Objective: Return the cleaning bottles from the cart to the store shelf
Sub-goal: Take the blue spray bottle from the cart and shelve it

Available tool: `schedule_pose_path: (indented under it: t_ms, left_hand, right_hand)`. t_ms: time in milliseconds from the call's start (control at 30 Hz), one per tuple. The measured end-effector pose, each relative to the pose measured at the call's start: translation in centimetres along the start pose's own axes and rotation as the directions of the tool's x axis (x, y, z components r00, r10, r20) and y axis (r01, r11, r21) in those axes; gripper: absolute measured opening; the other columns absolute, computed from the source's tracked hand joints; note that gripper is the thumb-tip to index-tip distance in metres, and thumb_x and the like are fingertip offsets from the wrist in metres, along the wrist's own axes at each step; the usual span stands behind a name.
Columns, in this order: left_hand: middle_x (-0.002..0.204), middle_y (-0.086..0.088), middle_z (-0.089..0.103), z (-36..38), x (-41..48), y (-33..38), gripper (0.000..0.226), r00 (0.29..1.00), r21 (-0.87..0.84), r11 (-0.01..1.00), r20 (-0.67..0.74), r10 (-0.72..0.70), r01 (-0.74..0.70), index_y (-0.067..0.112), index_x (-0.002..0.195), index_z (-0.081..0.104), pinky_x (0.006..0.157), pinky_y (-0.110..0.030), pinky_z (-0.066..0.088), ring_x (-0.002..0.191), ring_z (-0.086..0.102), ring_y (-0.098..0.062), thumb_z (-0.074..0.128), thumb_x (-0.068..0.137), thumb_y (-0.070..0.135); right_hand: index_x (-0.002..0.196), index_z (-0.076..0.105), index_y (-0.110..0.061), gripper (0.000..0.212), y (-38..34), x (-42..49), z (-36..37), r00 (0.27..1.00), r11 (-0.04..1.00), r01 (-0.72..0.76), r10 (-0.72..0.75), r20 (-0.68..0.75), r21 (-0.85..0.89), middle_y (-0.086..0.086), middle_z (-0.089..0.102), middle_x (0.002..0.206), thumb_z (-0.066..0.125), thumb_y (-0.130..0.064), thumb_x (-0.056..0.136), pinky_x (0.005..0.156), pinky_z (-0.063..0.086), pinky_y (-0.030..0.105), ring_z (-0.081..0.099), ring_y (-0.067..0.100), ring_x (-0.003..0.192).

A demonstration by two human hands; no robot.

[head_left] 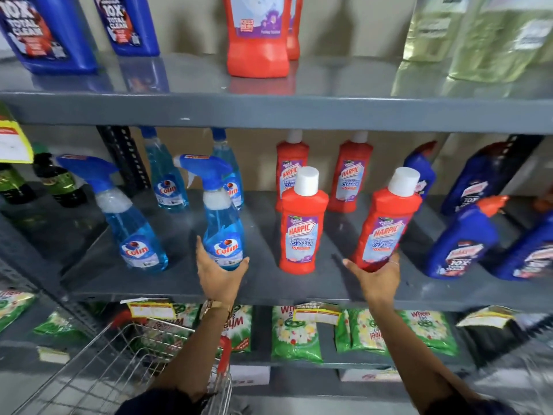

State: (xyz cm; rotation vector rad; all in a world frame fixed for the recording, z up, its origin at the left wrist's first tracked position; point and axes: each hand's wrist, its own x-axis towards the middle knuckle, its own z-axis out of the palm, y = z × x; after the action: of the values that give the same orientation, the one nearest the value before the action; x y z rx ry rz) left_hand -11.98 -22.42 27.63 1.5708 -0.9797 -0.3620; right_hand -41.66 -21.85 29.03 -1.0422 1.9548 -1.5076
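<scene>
Left hand (220,272) cups base of blue Colin spray bottle (222,217), centre frame, on middle shelf (179,283). Right hand (377,277) grips base of tilted red Harpic bottle (386,223). Second Harpic bottle (300,223) upright between them. Wire cart (125,363) lower left.

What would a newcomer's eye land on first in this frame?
Two hands at the middle shelf, each around a bottle's base: the left hand holds a blue Colin spray, the right hand a tilted red Harpic bottle. Between them another Harpic stands upright, and a wire cart sits at lower left.
</scene>
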Motion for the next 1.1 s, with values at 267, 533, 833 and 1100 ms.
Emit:
schedule_pose_path:
  t_ms: [267, 533, 833, 1100]
  left_hand:
    - [0.134, -0.013, 0.051, 0.1, 0.0, 0.5, 0.109, 0.999, 0.021, 0.999, -0.023, 0.03, -0.029, 0.015, 0.138, 0.03, 0.099, -0.05, 0.049, 0.12, 0.054, -0.027, 0.091, 0.048, 0.022]
    - [0.146, -0.022, 0.03, 1.7, -9.1, 3.8, 0.109, 0.961, 0.046, 0.96, 0.031, 0.276, -0.277, 0.003, 0.14, 0.023, 0.118, -0.037, 0.023, 0.139, 0.025, -0.034, 0.076, 0.057, 0.05]
    - [0.148, -0.013, 0.029, 8.8, -10.0, 6.3, 0.129, 0.96, -0.046, 0.997, 0.272, 0.073, -0.063, 0.024, 0.143, 0.007, 0.115, -0.049, 0.028, 0.136, 0.032, -0.025, 0.088, 0.043, 0.035]
    - [0.142, -0.017, 0.043, 10.8, -9.8, 5.6, 0.118, 0.984, 0.098, 0.995, 0.175, 0.011, -0.029, 0.018, 0.144, 0.012, 0.106, -0.053, 0.042, 0.127, 0.047, -0.033, 0.088, 0.054, 0.022]
  right_hand:
    - [0.115, 0.05, -0.002, 0.076, -0.1, -0.2, -0.2, 0.999, 0.999, -0.04, 0.04, -0.028, 0.01, 0.021, 0.065, 0.116, 0.091, -0.02, 0.054, 0.089, 0.046, 0.035, 0.063, 0.033, 0.103]
    - [0.132, 0.043, -0.002, 0.101, 0.9, -1.2, -2.6, 0.976, 0.978, 0.092, -0.051, -0.213, 0.185, 0.019, 0.049, 0.134, 0.09, -0.036, 0.048, 0.105, 0.032, 0.028, 0.045, 0.03, 0.126]
    - [0.145, 0.021, -0.003, 0.128, 3.7, 6.9, -10.5, 0.957, 0.998, 0.001, 0.018, -0.288, 0.065, 0.025, 0.037, 0.144, 0.095, -0.027, 0.042, 0.11, 0.031, 0.043, 0.038, 0.034, 0.132]
    - [0.129, 0.041, -0.009, 0.102, 5.1, 8.5, -10.3, 0.981, 0.997, 0.08, -0.077, -0.179, 0.009, 0.016, 0.06, 0.123, 0.093, -0.028, 0.043, 0.096, 0.049, 0.043, 0.058, 0.03, 0.11]
